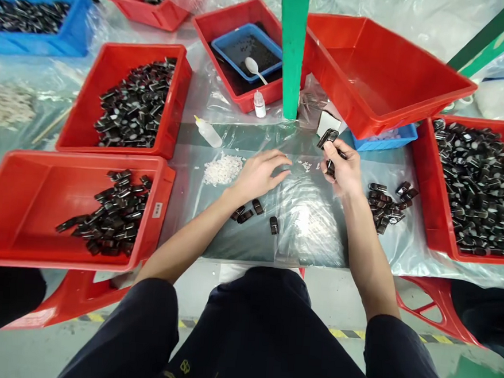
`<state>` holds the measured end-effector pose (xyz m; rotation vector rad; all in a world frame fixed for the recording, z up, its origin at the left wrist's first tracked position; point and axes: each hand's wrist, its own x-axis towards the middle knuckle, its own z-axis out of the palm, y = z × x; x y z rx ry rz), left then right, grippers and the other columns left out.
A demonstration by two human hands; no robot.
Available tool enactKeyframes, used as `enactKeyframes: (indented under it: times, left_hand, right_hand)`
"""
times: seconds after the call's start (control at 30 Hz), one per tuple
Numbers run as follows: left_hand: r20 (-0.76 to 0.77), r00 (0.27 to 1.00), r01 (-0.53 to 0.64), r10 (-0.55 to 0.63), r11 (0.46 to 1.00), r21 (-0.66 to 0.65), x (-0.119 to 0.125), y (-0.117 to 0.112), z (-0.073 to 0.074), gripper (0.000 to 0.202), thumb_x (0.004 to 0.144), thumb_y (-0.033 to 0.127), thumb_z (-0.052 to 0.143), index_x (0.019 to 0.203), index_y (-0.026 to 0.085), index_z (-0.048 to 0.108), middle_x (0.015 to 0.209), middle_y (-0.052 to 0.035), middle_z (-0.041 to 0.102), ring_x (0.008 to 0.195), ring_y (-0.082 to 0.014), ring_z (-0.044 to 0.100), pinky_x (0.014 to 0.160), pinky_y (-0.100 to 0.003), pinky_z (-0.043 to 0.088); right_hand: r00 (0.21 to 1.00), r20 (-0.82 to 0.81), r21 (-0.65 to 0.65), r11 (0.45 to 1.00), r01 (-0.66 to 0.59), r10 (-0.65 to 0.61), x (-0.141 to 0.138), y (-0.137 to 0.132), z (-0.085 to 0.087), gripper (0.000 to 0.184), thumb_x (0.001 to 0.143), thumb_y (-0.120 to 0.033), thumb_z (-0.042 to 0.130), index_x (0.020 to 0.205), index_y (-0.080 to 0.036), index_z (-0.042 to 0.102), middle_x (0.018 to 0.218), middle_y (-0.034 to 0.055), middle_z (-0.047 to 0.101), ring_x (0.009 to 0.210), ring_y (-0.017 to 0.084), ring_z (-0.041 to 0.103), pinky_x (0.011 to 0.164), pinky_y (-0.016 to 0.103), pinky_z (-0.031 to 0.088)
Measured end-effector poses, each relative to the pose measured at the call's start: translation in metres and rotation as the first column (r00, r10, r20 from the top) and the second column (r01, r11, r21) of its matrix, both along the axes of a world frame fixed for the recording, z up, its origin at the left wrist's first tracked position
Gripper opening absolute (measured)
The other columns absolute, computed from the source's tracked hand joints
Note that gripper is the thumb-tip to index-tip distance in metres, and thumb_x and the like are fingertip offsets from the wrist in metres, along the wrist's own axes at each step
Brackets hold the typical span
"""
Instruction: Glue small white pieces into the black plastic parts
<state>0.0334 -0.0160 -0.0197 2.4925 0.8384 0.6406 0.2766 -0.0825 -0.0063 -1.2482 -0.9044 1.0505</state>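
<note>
My right hand [343,169] is closed around several small dark glossy parts [328,139], one sticking up above the fingers. My left hand [259,173] lies palm down on the plastic-covered table [309,227], fingers stretched toward a few small white pieces [305,165]. A pile of white pieces [223,169] lies just left of that hand. Three dark parts [254,212] lie on the table below my left wrist. A loose heap of dark parts [387,201] sits right of my right hand.
Red bins of dark parts stand left [124,102], lower left [0,211] and right [425,184]. An empty tilted red bin [373,65] is behind. A green post [292,48], two small dropper bottles [207,132], and a blue tray with a spoon [254,68] stand at the back.
</note>
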Motion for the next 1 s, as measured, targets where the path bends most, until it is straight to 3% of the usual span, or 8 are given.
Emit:
enactKeyframes:
  times: [0.13,0.27,0.47,0.6,0.73,0.83,1.0]
  left_hand:
    - [-0.165,0.985,0.068,-0.053,0.994,0.086,0.032,0.014,0.003,0.026,0.109,0.025,0.062,0.121,0.023,0.085,0.125,-0.0126,0.083,0.119,-0.0324,0.078,0.102,-0.047,0.062]
    - [-0.294,0.953,0.114,-0.073,0.986,0.125,0.052,0.027,-0.004,0.030,0.109,0.020,0.057,0.115,0.020,0.086,0.119,-0.0147,0.082,0.115,-0.0332,0.078,0.100,-0.047,0.061]
    - [-0.245,0.969,0.058,-0.037,0.995,0.078,0.059,0.033,-0.016,0.024,0.107,0.021,0.060,0.108,0.020,0.084,0.112,-0.0142,0.081,0.114,-0.0327,0.077,0.100,-0.045,0.059]
    - [-0.088,0.995,-0.040,0.039,0.999,-0.004,0.047,0.033,-0.014,0.018,0.106,0.022,0.061,0.105,0.020,0.079,0.112,-0.0125,0.080,0.106,-0.0299,0.076,0.095,-0.043,0.058]
    - [0.251,0.950,-0.139,0.185,0.972,-0.190,0.012,0.024,-0.007,0.015,0.107,0.032,0.065,0.103,0.023,0.075,0.105,-0.0075,0.079,0.091,-0.0215,0.070,0.080,-0.035,0.055]
    - [0.374,0.902,-0.100,0.214,0.948,-0.301,-0.011,0.008,-0.002,0.025,0.109,0.045,0.065,0.105,0.023,0.074,0.101,-0.0064,0.076,0.081,-0.0178,0.066,0.073,-0.033,0.051]
    - [0.381,0.909,-0.034,0.169,0.941,-0.336,-0.020,-0.013,0.001,0.031,0.110,0.053,0.067,0.106,0.023,0.074,0.103,-0.0083,0.076,0.089,-0.0203,0.068,0.076,-0.034,0.052]
  right_hand:
    - [0.999,0.036,0.022,0.999,0.029,-0.030,0.005,0.005,-0.008,0.070,0.074,-0.089,0.091,0.097,-0.027,0.069,0.076,-0.0030,0.053,0.054,0.012,0.051,0.039,0.026,0.023]
    - [0.999,0.050,0.015,1.000,0.009,-0.010,0.001,0.002,-0.004,0.069,0.076,-0.090,0.089,0.099,-0.027,0.069,0.073,-0.0040,0.050,0.054,0.013,0.049,0.040,0.027,0.023]
    - [0.997,0.072,0.008,1.000,0.019,-0.019,-0.006,0.002,-0.006,0.066,0.076,-0.085,0.092,0.099,-0.026,0.074,0.070,-0.0039,0.053,0.054,0.014,0.048,0.043,0.029,0.030]
    - [0.942,0.331,0.096,0.995,0.029,-0.059,-0.010,0.005,-0.015,0.057,0.086,-0.076,0.088,0.102,-0.023,0.080,0.074,-0.0015,0.063,0.067,0.018,0.057,0.063,0.033,0.050]
    - [0.842,0.540,0.108,0.992,-0.066,-0.003,-0.019,-0.001,-0.018,0.046,0.096,-0.065,0.081,0.109,-0.020,0.084,0.086,0.0027,0.076,0.081,0.022,0.066,0.085,0.037,0.056]
    - [0.785,0.618,0.102,0.984,-0.142,0.049,-0.030,-0.008,-0.019,0.039,0.101,-0.058,0.078,0.112,-0.021,0.085,0.095,0.0062,0.081,0.085,0.025,0.072,0.090,0.039,0.057]
    - [0.687,0.720,0.061,0.978,-0.198,0.094,-0.041,-0.014,-0.021,0.038,0.104,-0.058,0.077,0.115,-0.023,0.086,0.098,0.0088,0.083,0.089,0.028,0.075,0.086,0.040,0.059]
